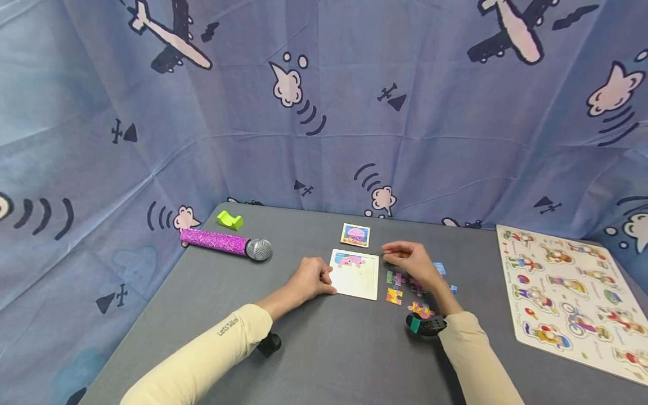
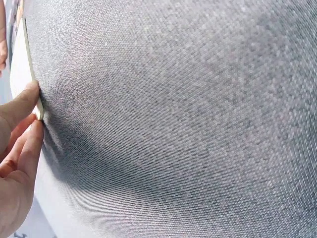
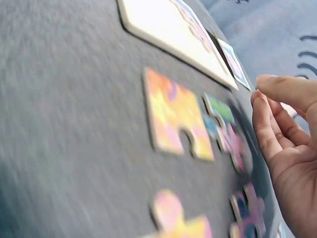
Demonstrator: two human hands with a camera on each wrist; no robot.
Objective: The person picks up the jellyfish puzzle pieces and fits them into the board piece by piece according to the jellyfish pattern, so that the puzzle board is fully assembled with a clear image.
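My left hand (image 1: 310, 279) pinches the left edge of a white puzzle tray (image 1: 356, 286) near its front corner. In the left wrist view the thumb and fingers meet at the corner of this tray (image 2: 22, 67). Joined pieces with a pink animal picture (image 1: 350, 260) fill the tray's top strip. My right hand (image 1: 412, 261) hovers beside the tray's upper right corner, thumb and index tips close together; no piece shows between them. Below it lie loose jigsaw pieces, among them a yellow-orange one (image 3: 171, 116) and a green-and-pink one (image 1: 397, 278).
A small jellyfish picture card (image 1: 355, 235) lies behind the tray. To the left are a glittery pink microphone (image 1: 223, 242) and a green block (image 1: 230, 220). A large picture board (image 1: 572, 292) covers the table's right side. A printed curtain (image 1: 324, 112) hangs behind.
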